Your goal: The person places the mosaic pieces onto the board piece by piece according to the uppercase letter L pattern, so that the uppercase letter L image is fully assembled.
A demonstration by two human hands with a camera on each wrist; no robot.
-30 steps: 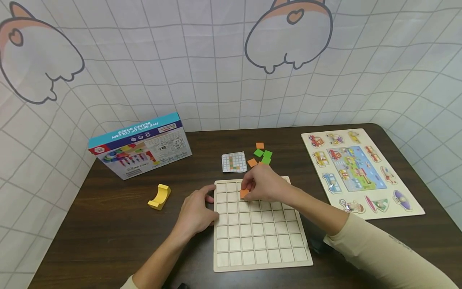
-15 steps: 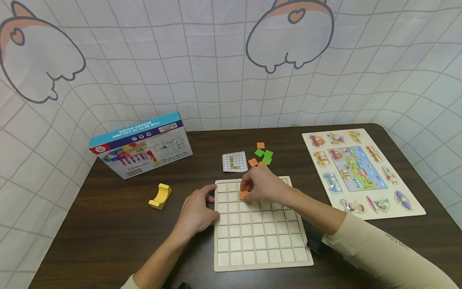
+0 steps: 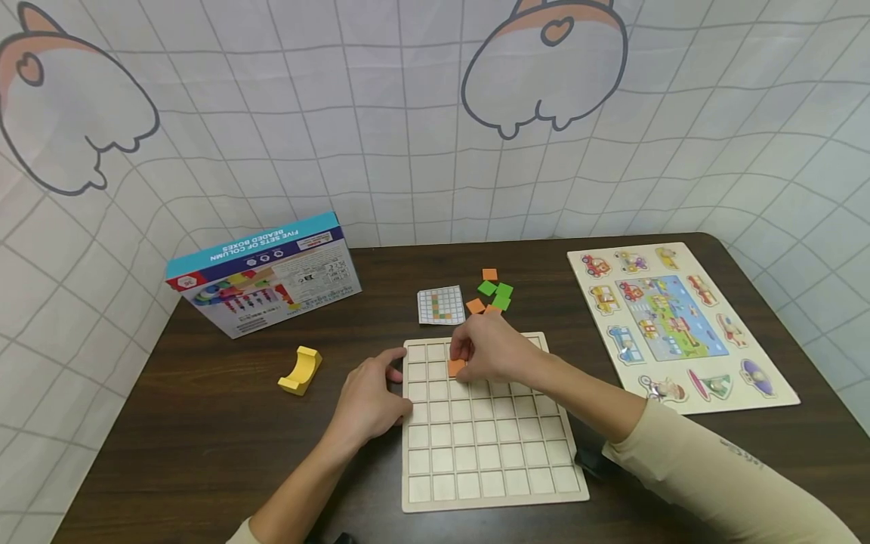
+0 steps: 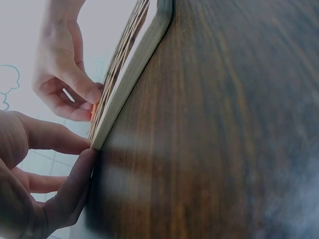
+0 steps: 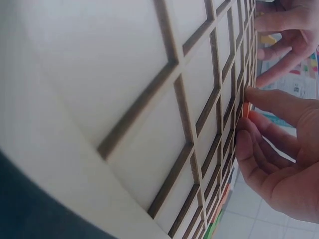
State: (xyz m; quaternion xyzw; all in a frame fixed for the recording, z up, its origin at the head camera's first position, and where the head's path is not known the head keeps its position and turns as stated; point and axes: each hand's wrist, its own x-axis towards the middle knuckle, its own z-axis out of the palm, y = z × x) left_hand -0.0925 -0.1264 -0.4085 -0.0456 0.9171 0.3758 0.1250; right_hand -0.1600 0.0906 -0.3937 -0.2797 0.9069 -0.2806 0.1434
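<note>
Head view: hands point(image 3: 369, 399) at gridded board point(image 3: 496, 501), right point(image 3: 495, 349) pinching orange tile point(image 3: 456, 368) over cells point(image 3: 464, 434).

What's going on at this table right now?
A person's right hand pinches an orange tile at the gridded wooden board, while the left hand touches the board's left edge. More orange and green tiles lie beyond the board, beside a small pattern card. Whether the pinched tile is seated in a square, I can't tell.
</note>
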